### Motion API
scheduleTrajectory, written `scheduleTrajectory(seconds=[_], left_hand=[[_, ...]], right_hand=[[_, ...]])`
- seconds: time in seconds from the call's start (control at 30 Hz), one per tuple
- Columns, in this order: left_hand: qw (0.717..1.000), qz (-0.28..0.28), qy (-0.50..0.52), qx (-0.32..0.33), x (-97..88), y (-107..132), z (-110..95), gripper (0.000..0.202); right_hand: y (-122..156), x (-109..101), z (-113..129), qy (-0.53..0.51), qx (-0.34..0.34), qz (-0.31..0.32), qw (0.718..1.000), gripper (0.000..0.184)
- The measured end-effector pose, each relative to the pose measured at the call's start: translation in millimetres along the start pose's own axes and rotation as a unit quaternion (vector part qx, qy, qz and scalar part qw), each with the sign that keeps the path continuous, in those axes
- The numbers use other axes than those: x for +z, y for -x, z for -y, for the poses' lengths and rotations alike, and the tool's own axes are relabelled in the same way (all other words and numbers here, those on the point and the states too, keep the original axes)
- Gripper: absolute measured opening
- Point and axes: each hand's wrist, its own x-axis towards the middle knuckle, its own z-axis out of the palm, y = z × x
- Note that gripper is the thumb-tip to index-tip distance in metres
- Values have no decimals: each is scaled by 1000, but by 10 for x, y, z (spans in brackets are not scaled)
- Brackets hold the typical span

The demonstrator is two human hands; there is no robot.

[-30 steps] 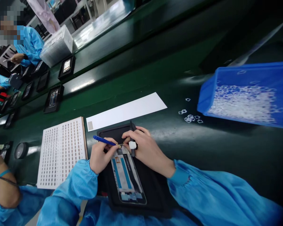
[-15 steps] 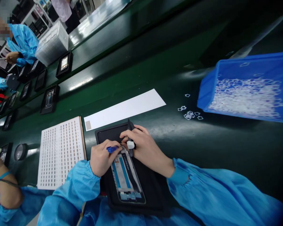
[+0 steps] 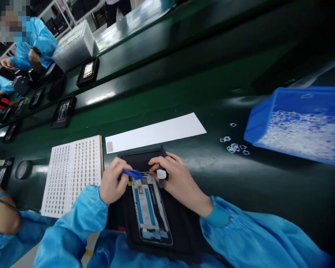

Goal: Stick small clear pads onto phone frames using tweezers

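**Phone frame in its fixture, both hands at its top edge.** The phone frame [image 3: 150, 208] lies flat and face-up in a black fixture tray [image 3: 184, 230], just in front of my sleeves.

*Risk, as I judge it.* The tip of the blue-handled tool [image 3: 132, 173] sits right at the frame's upper end, so a slip or too steep an angle could scratch the exposed inner parts. The frame only rests in the tray, and a sideways push could shift it.

*Pose.* The left hand [image 3: 111, 186] pinches the tool low and nearly level, pointing right. The right hand [image 3: 180, 182] curls closed round a slim dark stick [image 3: 161, 182], with a small white piece [image 3: 161, 174] at its fingertips. I cannot tell whether that is a finger cover or a part.

*Surroundings.* To the left lies a white perforated sheet [image 3: 72, 175], and beyond the tray a white paper strip [image 3: 156, 132]. Loose white rings [image 3: 234, 147] are scattered near a blue bin [image 3: 257, 123]. A co-worker's forearm [image 3: 2, 219] shows at lower left.
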Motion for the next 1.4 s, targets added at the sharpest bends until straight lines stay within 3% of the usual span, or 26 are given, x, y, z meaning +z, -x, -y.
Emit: scheduleTrajectory(seconds=[0.1,0.2,0.33,0.5,0.73,0.8,0.9,1.0,1.07,1.17,1.3,1.4], left_hand=[[974,74,-188,99,57,94,47,23],[940,95,-292,151,141,144,69,28],[925,115,-319,171,169,121,44,31],[915,181,-318,166,148,37,0,24],[913,254,-289,134,145,-14,-43,24],[925,239,-270,121,81,-34,34,29],[943,169,-281,51,-105,-111,297,32],[923,130,-358,-48,-289,-201,621,37],[899,164,-400,-71,-344,-229,772,47],[880,212,-421,-58,-323,-204,856,54],[886,194,-419,-37,-253,-143,859,52],[896,186,-404,-22,-238,-130,880,50]], right_hand=[[-1,-3,1,-2,1,5,1000,25],[4,8,-6,5,0,3,1000,23],[17,18,-18,20,-3,-4,1000,24],[18,2,-23,28,-3,0,1000,21],[36,10,-127,52,-29,12,998,14],[25,-66,-110,44,-32,9,998,20],[-50,-238,10,-12,38,-36,999,29],[-238,-309,167,-73,136,-101,983,44],[-426,-227,230,-120,158,-90,976,52],[-752,53,226,-204,169,-24,964,56],[-1130,447,142,-205,198,-7,959,45],[-1288,609,118,-181,203,-20,962,34]])
